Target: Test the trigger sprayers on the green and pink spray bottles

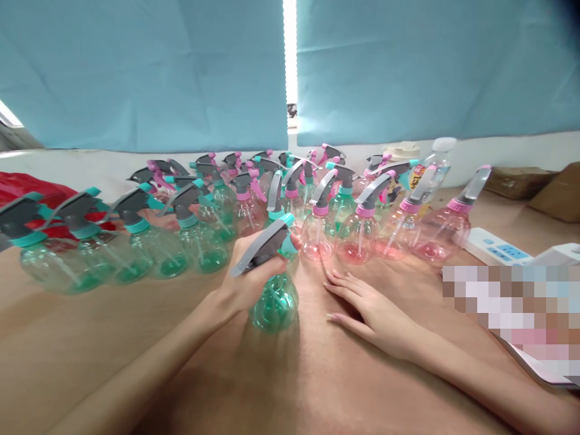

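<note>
My left hand (247,281) is closed around the neck of a green spray bottle (275,305), just under its grey and teal trigger head. The bottle stands upright, at or just above the tabletop; I cannot tell whether it touches. To its right, my right hand (369,308) lies flat on the wooden table (317,386), fingers stretched out and holding nothing. Beyond the right fingertips stands a pink spray bottle (317,238) with a pink collar. Left of my left hand is another green spray bottle (206,248).
Several green bottles (163,257) line the left, several pink bottles (396,235) the right, with more behind. A clear water bottle (439,160) stands at the back. A white power strip (498,244), a pixelated flat object (521,320) and a brown package (559,193) are at right; red plastic (45,187) at left.
</note>
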